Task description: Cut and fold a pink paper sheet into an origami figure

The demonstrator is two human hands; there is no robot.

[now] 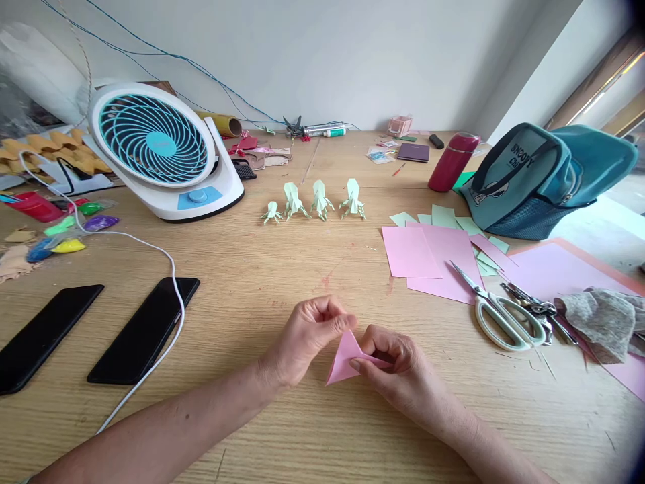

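Note:
Just above the wooden table, a folded piece of pink paper (344, 363) is held between both hands. My left hand (315, 336) pinches its upper tip between thumb and fingers. My right hand (398, 366) grips the right side, the thumb lying on the near face; part of the paper is hidden inside that hand. Beyond the hands, several pale green origami figures stand in a row, among them a small one (272, 213) at the left and a taller one (353, 199) at the right.
Pink sheets (410, 252) and green scraps lie at right, beside white-handled scissors (504, 319), a grey cloth (599, 323), a red bottle (453, 161) and a teal bag (544, 181). At left are a fan (161, 144), two black phones (141, 333) and a white cable (174, 269).

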